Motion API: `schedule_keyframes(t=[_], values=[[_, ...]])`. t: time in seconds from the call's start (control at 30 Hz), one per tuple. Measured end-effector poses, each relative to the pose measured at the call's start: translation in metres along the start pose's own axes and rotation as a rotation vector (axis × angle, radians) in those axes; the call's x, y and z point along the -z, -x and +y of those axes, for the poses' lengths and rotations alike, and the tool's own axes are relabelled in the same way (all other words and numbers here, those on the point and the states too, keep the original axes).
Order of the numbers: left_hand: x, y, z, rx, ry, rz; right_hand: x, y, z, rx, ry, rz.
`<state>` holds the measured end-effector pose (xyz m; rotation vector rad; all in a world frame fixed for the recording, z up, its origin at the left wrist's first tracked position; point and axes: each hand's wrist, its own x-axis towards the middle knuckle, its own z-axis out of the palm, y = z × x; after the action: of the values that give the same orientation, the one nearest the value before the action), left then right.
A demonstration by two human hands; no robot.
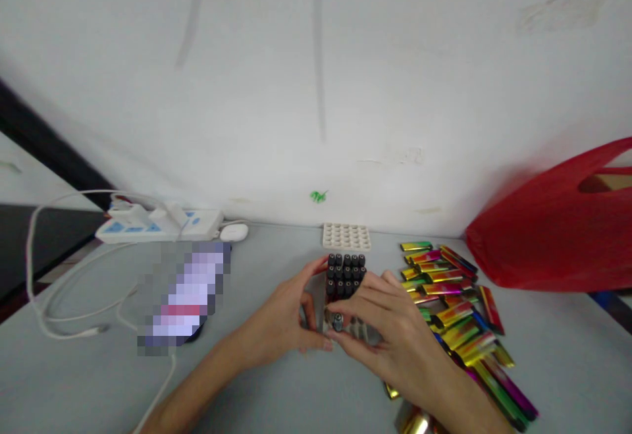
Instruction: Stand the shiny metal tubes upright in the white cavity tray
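Observation:
In the head view, my left hand (281, 319) is curled round the left side of a clear holder (363, 332). Rows of black-topped cylinders (346, 272) stand upright in its far part. My right hand (395, 328) pinches one more black-topped cylinder (338, 321) between thumb and fingers, over the near part of the holder. Its lower end is hidden, so I cannot tell how deep it sits. The right hand also covers part of the rows. To the right of that hand lie many shiny coloured flat pieces (457, 315), loosely piled.
A white tray with round holes (346, 236) lies by the wall. On the left are a phone (190, 289), a power strip (162, 223), a white earbud case (234, 231) and loose white cables (74, 334). A red bag (538, 236) stands on the right.

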<state>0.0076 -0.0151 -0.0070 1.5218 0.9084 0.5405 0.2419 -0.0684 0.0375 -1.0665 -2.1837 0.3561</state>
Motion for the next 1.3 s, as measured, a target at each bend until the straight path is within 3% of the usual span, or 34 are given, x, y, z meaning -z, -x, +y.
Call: schedule_keyframes(t=[0.43, 1.1, 1.3], values=[[0.0, 0.0, 0.0013, 0.03, -0.007, -0.009, 0.0009, 0.0008, -0.0006, -0.031, -0.013, -0.028], [-0.0005, -0.0003, 0.0011, 0.024, -0.001, -0.009, -0.0053, 0.0022, 0.0001, -0.042, -0.026, 0.034], [0.0001, 0.0009, -0.002, 0.07, 0.007, -0.001, 0.0004, 0.0, -0.0061, -0.032, 0.0, 0.161]])
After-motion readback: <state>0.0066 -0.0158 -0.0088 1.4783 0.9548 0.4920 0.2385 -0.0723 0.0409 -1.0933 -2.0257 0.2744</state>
